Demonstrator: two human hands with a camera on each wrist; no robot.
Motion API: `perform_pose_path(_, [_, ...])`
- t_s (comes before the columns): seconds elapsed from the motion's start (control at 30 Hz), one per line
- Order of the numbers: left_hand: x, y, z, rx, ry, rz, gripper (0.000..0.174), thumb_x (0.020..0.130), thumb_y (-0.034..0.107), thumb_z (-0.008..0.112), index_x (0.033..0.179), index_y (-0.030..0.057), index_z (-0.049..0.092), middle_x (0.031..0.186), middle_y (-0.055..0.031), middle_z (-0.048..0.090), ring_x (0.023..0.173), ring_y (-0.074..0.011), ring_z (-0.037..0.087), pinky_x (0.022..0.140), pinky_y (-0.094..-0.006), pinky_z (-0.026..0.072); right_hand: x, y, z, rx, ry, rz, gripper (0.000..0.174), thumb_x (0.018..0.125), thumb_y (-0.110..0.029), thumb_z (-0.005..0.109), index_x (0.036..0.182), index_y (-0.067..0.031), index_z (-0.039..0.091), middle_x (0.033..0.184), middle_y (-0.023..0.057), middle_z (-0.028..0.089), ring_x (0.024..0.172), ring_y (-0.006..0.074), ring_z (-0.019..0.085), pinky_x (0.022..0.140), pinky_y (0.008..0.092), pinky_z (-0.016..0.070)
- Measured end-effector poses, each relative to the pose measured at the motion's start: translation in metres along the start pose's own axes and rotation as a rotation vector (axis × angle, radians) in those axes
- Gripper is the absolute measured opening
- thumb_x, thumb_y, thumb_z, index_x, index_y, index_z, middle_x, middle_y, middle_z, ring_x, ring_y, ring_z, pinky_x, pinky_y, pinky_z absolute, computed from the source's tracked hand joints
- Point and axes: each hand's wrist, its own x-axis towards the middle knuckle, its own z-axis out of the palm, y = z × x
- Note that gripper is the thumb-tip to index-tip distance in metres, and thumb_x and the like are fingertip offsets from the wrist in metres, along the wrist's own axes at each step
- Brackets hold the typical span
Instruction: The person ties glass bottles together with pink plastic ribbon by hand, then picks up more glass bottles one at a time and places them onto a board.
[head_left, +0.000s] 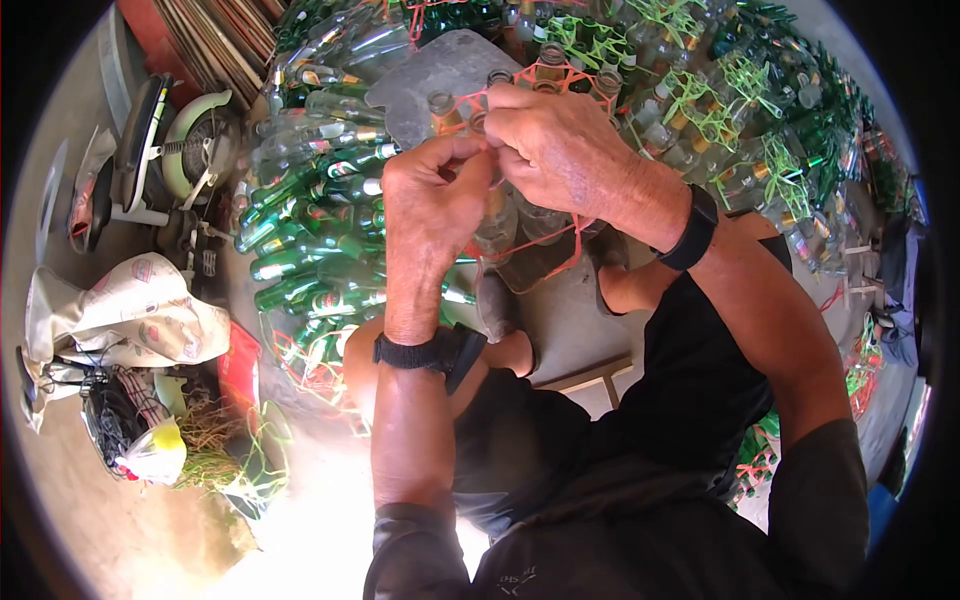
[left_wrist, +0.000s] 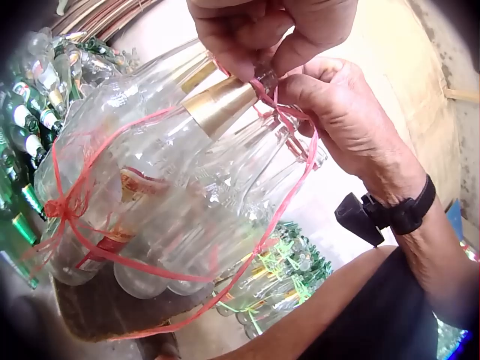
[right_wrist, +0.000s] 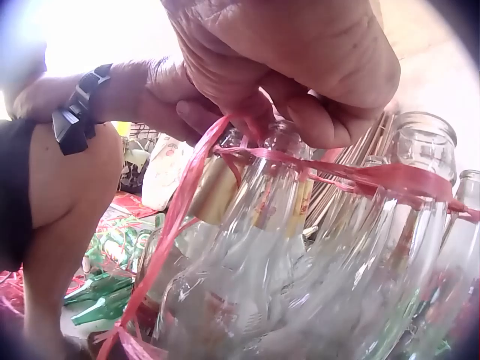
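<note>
Several clear glass bottles [left_wrist: 150, 217] stand bunched upright, some with gold foil necks. Red plastic string [right_wrist: 169, 232] runs round their necks and also loops lower around the bunch, with a frayed knot [left_wrist: 66, 210] on one side. At the bottle tops my left hand [head_left: 435, 200] pinches the string between thumb and fingers. My right hand [head_left: 565, 150] meets it there, its curled fingers gripping the string too. In the right wrist view a strand hangs taut from the fingers down past the glass. The fingers partly hide the string where the hands meet.
A dark slab [left_wrist: 97, 307] lies under the bunch. Green bottles [head_left: 330, 230] are heaped on the left, and bottles tied with green string [head_left: 690, 95] stand at the right and back. A pale printed bag [head_left: 150, 310] and tangled cords lie at far left.
</note>
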Motion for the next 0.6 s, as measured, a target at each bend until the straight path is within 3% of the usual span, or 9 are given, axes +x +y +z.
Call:
perform_pose_path(0.27, [0.0007,-0.0035,-0.0009,0.063,-0.007,0.037,0.017,0.093,0.007,0.072,0.105,-0.0038,0.078,0.082,-0.0046,0.074,0.069,-0.0055,0.062,0.06,-0.0225,0.0493,-0.0001,-0.0023,-0.0012,-0.066,-0.028,-0.011,0.009,0.079,-0.007,0.066,0.082,0.0009,0.07,0.103,0.0106,0.07,0.076,0.0357,0.07,0.067,0.0482,0.0558])
perform_pose_path(0.47, [-0.0008,0.0032,-0.0014,0.057,-0.014,0.036,0.017,0.092,0.007,0.072,0.102,-0.0043,0.078,0.079,-0.0047,0.073,0.069,-0.0054,0.062,0.06,-0.0226,0.0488,-0.0007,-0.0023,-0.0012,-0.114,-0.052,-0.024,0.01,0.079,-0.007,0.066,0.084,0.0003,0.069,0.105,0.0095,0.068,0.075,0.0356,0.069,0.067,0.0483,0.0551])
perform_pose_path(0.53, [-0.0005,0.0033,-0.0009,0.047,0.009,0.066,0.014,0.087,0.004,0.068,0.094,-0.0037,0.078,0.076,-0.0099,0.076,0.066,-0.0094,0.067,0.06,-0.0274,0.0535,-0.0007,-0.0019,-0.0011,-0.12,-0.041,-0.041,0.01,0.079,-0.008,0.066,0.085,0.0,0.068,0.103,0.0095,0.066,0.074,0.0354,0.068,0.066,0.0483,0.0544])
perform_pose_path(0.6, [-0.0004,0.0025,-0.0015,0.04,0.004,0.063,0.014,0.087,0.004,0.068,0.094,-0.0037,0.078,0.076,-0.01,0.076,0.066,-0.0096,0.068,0.061,-0.0276,0.0539,-0.0012,-0.0024,-0.0018,-0.125,-0.044,-0.039,0.01,0.08,-0.008,0.066,0.085,-0.0002,0.067,0.101,0.0095,0.066,0.074,0.0354,0.068,0.065,0.0482,0.0542])
